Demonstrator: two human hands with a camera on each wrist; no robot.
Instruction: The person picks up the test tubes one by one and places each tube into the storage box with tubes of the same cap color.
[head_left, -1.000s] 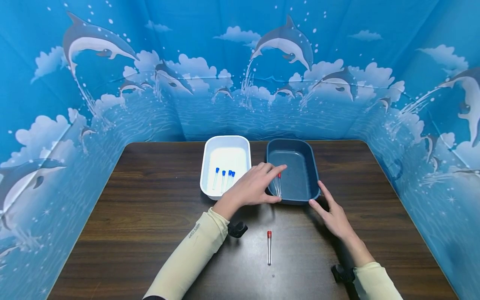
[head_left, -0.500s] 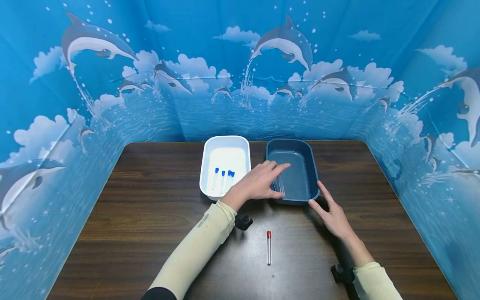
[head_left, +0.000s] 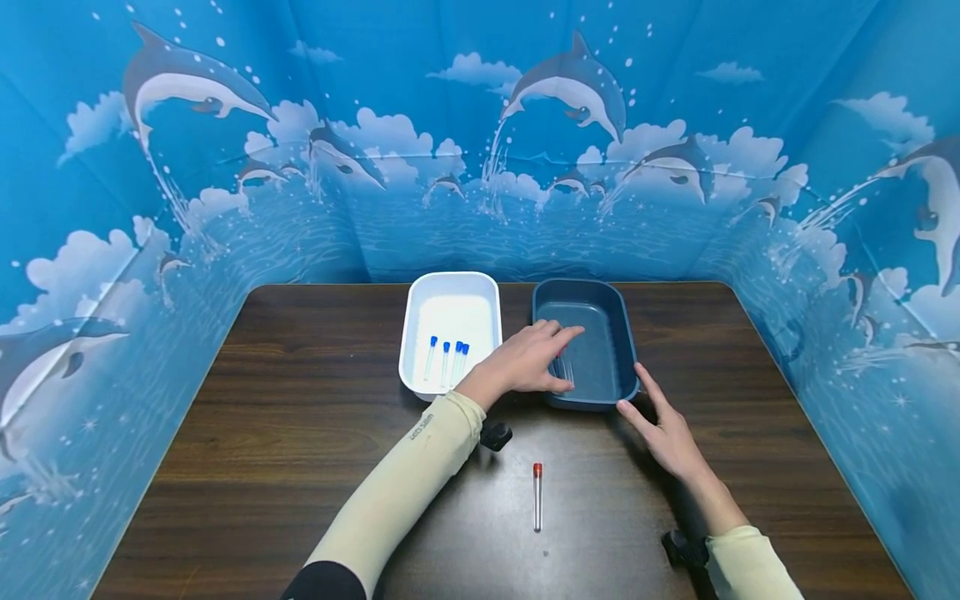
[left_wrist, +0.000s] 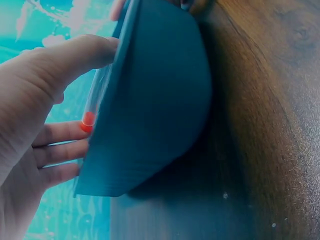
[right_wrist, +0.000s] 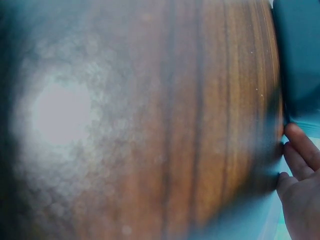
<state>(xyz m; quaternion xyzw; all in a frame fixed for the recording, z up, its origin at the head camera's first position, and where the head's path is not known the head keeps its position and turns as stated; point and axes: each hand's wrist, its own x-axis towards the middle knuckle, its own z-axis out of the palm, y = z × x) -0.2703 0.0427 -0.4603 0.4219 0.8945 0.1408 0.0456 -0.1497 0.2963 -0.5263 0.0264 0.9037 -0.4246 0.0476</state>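
My left hand [head_left: 528,358] reaches over the near left part of the dark blue tray [head_left: 611,392], thumb and index finger spread apart. Between them, inside the tray, lie clear test tubes [head_left: 567,369] with red caps, partly hidden by the hand. In the left wrist view, a red cap [left_wrist: 87,121] sits beside the fingertips and the thumb is at the tray rim. My right hand [head_left: 670,433] rests with extended thumb and index finger against the tray's near right corner. On the table in front lies another red-capped test tube [head_left: 537,497].
A white tray [head_left: 411,346] stands left of the dark blue one and holds several blue-capped test tubes [head_left: 447,360]. Both are on a dark wooden table [head_left: 315,367]. A blue curtain printed with dolphins [head_left: 420,217] hangs around the table.
My left hand has shifted slightly right over the dark blue tray, and the tube ends near its thumb have moved right too. My right hand and the tube on the table stay put.
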